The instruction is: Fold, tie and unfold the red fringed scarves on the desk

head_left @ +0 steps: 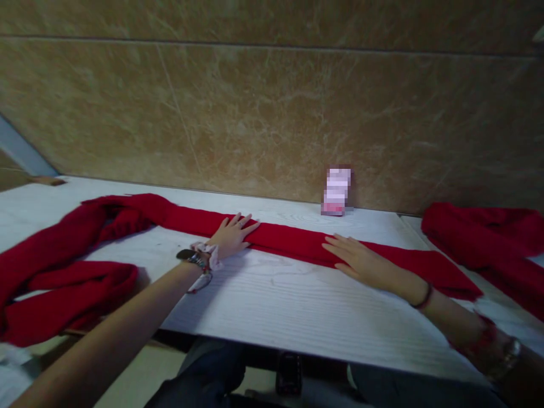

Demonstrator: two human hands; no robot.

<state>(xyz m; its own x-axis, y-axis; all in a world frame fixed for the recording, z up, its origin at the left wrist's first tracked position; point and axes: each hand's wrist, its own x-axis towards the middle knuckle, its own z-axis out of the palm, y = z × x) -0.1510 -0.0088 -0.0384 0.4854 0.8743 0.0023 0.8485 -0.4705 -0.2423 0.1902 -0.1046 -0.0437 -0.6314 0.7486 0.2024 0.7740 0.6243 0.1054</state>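
A long red scarf (293, 241) lies across the white table, its middle stretch flat and its left part bunched in loose folds. My left hand (233, 235) rests palm down on the flat stretch, fingers spread. Farther right, my right hand (357, 258) also lies on the scarf, with its fingers extended across the cloth. Neither hand grips anything. The scarf's right end reaches past my right wrist, where my forearm partly covers it.
Another red cloth (480, 232) lies folded on the table's right side. A phone-like object (337, 191), blurred out, leans on the brown tiled wall (255, 113) at the back. The white table's (272, 306) front edge runs just above my legs.
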